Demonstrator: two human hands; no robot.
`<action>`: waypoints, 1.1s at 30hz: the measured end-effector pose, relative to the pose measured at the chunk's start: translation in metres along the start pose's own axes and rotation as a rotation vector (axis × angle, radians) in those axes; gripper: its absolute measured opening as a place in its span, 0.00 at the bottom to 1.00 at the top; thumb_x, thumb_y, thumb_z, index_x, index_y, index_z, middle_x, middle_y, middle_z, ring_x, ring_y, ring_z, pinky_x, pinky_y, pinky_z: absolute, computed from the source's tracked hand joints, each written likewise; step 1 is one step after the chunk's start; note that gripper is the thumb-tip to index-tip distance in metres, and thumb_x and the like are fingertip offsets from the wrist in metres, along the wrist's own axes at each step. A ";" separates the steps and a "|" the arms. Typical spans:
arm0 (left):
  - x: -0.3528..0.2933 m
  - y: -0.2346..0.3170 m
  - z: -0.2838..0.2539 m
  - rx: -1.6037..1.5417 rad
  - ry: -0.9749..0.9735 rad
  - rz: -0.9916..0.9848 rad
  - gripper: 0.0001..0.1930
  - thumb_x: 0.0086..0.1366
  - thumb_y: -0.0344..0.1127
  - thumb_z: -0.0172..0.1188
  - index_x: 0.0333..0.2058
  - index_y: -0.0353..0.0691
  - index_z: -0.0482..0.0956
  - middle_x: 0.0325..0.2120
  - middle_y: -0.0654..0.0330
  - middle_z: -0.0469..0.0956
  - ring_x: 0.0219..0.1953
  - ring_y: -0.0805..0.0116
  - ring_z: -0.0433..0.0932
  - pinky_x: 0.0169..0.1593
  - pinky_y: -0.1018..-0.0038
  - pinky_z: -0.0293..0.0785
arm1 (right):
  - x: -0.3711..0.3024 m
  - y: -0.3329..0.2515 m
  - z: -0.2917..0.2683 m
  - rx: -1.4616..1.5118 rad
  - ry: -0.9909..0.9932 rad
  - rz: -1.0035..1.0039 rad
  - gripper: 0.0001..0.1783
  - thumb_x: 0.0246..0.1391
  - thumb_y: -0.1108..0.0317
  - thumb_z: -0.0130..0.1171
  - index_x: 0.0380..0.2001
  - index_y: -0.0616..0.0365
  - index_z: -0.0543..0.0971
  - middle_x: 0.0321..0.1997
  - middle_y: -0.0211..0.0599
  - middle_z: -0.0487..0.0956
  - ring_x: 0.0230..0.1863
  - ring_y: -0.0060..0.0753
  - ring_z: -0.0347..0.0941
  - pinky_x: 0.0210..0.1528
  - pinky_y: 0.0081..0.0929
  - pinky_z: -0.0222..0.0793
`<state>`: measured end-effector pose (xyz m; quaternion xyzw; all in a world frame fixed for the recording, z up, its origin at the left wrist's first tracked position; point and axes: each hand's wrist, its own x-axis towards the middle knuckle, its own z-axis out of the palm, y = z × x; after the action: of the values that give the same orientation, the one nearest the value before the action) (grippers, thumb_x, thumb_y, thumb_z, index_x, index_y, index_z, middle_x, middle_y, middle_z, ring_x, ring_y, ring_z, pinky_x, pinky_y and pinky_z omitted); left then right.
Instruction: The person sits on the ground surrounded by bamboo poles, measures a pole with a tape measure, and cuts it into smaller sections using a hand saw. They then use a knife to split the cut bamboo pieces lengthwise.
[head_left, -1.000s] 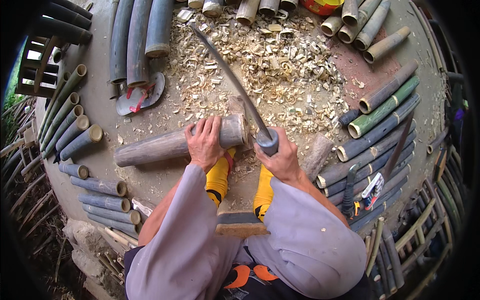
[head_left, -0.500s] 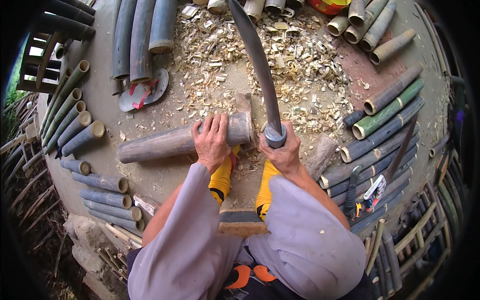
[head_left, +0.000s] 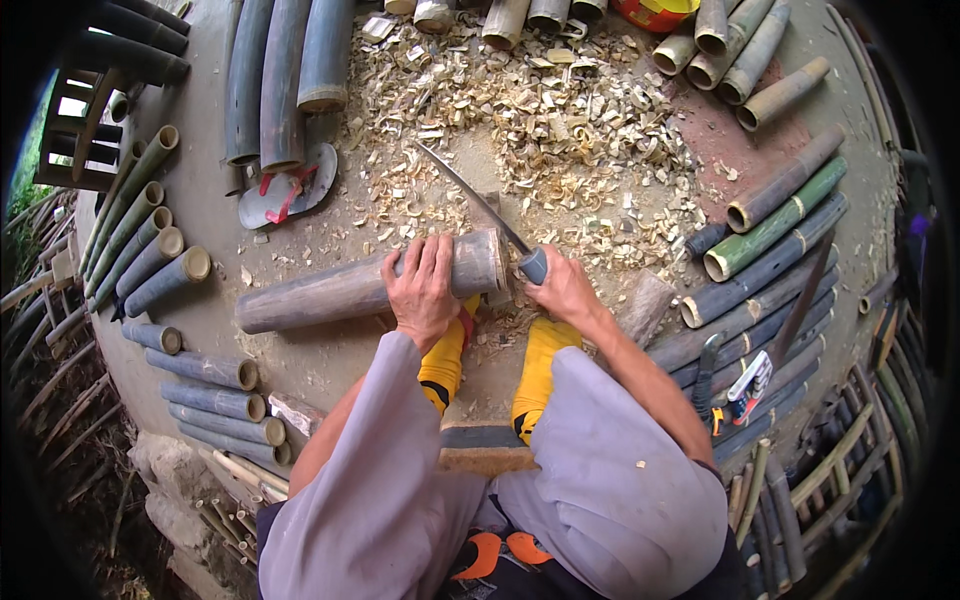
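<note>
A thick grey-brown bamboo tube [head_left: 330, 296] lies crosswise before me, its right end raised on a wooden block [head_left: 486, 208]. My left hand [head_left: 424, 290] is wrapped over it from above, near that end. In my right hand [head_left: 566, 290] is the dark handle of a long-bladed machete [head_left: 476, 196]. Its blade slants up and to the left, crossing just beyond the tube's right end. Whether the edge touches the bamboo I cannot tell. My feet in yellow socks [head_left: 540, 370] are just below the tube and my right hand.
Pale wood chips [head_left: 580, 120] cover the ground ahead. Cut bamboo tubes [head_left: 220, 400] lie in rows at left and more bamboo [head_left: 770, 270] at right. A sandal [head_left: 290, 190] rests at upper left. On the right-hand bamboo lie a sickle-like tool [head_left: 706, 370] and a folding tool [head_left: 748, 385].
The machete has swung down from a raised, near-upright position to a low slant by the tube's end. My left hand and the tube have barely moved.
</note>
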<state>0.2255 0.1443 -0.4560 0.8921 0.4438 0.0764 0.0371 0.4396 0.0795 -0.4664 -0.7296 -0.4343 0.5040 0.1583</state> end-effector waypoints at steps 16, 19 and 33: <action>-0.012 0.004 0.011 0.115 0.127 0.004 0.35 0.42 0.39 0.69 0.53 0.42 0.72 0.48 0.61 0.76 0.55 0.64 0.71 0.59 0.61 0.54 | -0.016 -0.017 -0.015 0.141 0.081 -0.208 0.19 0.46 0.66 0.64 0.38 0.65 0.73 0.27 0.45 0.80 0.27 0.37 0.79 0.33 0.34 0.77; -0.008 0.004 0.007 0.064 0.126 -0.021 0.34 0.43 0.38 0.68 0.53 0.42 0.71 0.48 0.61 0.76 0.55 0.65 0.71 0.59 0.61 0.54 | -0.024 -0.029 -0.007 0.334 0.277 -0.370 0.17 0.45 0.68 0.65 0.36 0.64 0.72 0.27 0.45 0.80 0.26 0.35 0.79 0.29 0.31 0.76; 0.011 -0.001 -0.020 -0.145 -0.260 -0.067 0.48 0.28 0.43 0.77 0.54 0.44 0.67 0.49 0.61 0.74 0.54 0.64 0.71 0.58 0.61 0.58 | -0.039 -0.033 -0.009 0.273 0.444 -0.560 0.19 0.43 0.77 0.64 0.39 0.64 0.70 0.25 0.47 0.80 0.26 0.40 0.80 0.28 0.28 0.77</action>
<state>0.2282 0.1536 -0.4353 0.8742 0.4579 -0.0090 0.1613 0.4273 0.0693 -0.4170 -0.6465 -0.5007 0.3240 0.4757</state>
